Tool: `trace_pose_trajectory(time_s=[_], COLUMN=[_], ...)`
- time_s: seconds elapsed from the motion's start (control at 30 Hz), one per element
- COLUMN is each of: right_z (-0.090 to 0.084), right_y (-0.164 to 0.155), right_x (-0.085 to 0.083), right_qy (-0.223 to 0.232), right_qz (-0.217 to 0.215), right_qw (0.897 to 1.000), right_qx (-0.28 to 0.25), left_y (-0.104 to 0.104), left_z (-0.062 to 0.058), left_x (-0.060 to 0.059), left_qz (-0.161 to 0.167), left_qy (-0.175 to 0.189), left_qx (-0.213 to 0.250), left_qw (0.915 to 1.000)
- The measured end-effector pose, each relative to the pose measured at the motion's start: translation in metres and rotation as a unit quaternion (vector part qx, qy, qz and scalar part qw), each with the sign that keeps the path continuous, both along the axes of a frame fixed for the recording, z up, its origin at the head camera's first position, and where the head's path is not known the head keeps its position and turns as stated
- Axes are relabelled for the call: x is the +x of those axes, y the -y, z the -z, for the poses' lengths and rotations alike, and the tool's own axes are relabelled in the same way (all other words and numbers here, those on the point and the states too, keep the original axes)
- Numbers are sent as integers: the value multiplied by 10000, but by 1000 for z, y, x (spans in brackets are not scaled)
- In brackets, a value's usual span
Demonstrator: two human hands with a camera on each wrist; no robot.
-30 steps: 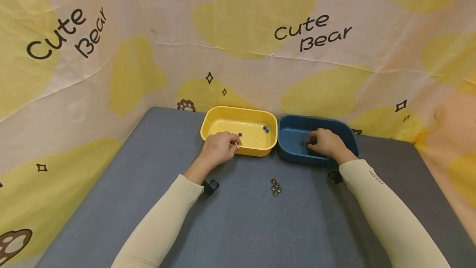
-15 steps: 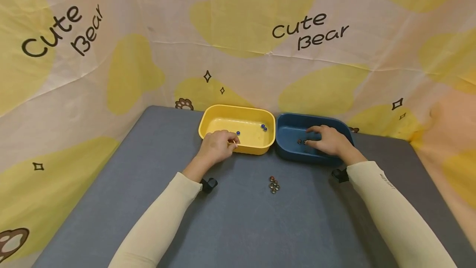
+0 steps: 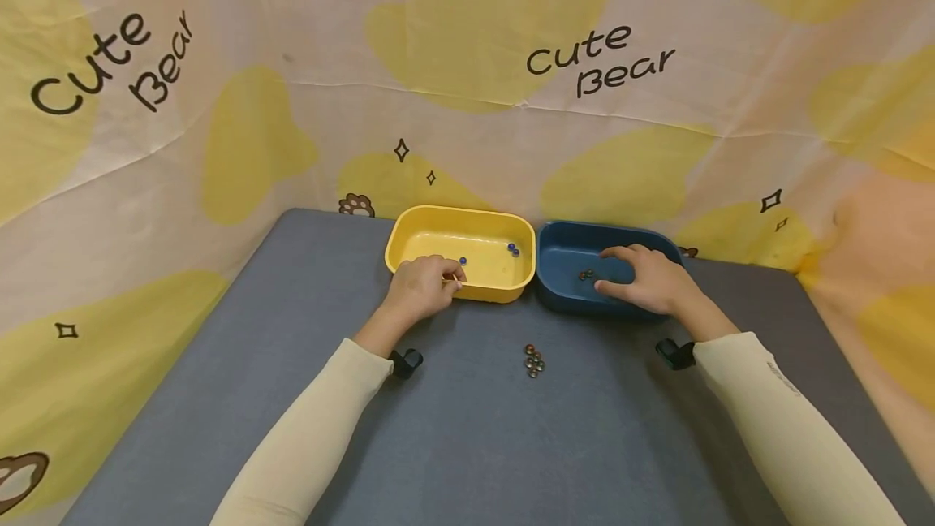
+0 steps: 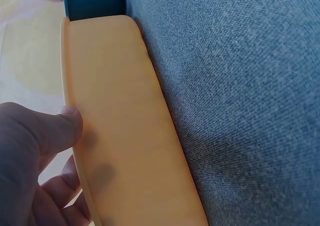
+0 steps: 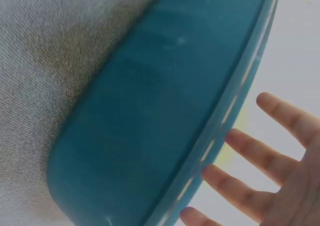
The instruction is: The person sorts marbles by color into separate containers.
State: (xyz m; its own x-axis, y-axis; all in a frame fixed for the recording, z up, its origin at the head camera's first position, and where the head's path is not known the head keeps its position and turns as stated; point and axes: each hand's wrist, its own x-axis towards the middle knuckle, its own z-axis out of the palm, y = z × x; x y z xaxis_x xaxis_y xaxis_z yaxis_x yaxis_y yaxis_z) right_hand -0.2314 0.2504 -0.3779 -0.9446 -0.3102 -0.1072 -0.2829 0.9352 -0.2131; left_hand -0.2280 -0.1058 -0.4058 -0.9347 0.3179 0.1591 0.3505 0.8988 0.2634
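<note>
At the front wall of the yellow bin (image 3: 497, 292), my left hand (image 3: 421, 286) pinches the rim. In the left wrist view its thumb (image 4: 62, 128) laps over the rim while the other fingers sit on the inner side. Three blue marbles (image 3: 463, 260) lie inside this bin. My right hand (image 3: 650, 278) hovers over the blue bin (image 3: 562, 299) with thumb and fingers spread and nothing between them. Small dark marbles (image 3: 583, 275) lie close together on the bin floor, left of that hand. The right wrist view has spread fingers (image 5: 250, 156) beside the blue rim.
Several brownish and reddish marbles (image 3: 534, 362) are clustered on the grey-blue table (image 3: 467, 437), in front of the two bins. The bins stand side by side at the back, near a printed cloth backdrop (image 3: 467, 144).
My right hand has spread its fingers, let go of a dark marble in the blue bin and drawn slightly right. My left hand stays at the yellow bin's rim.
</note>
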Motion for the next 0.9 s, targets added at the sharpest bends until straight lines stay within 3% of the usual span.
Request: trace_pose_trajectory(time_s=[0.57, 0.9], right_z=[-13, -11], right_y=[15, 26], right_x=[41, 58], right_qy=[-558, -785], right_qz=[-30, -169], right_qw=[9982, 9962], right_qx=[-225, -332], left_y=[0, 0], left_z=[2, 2], left_x=[-1, -1], left_qz=[8, -8], left_qy=[-44, -3], left_qx=[2, -15], left_qw=[10000, 10000])
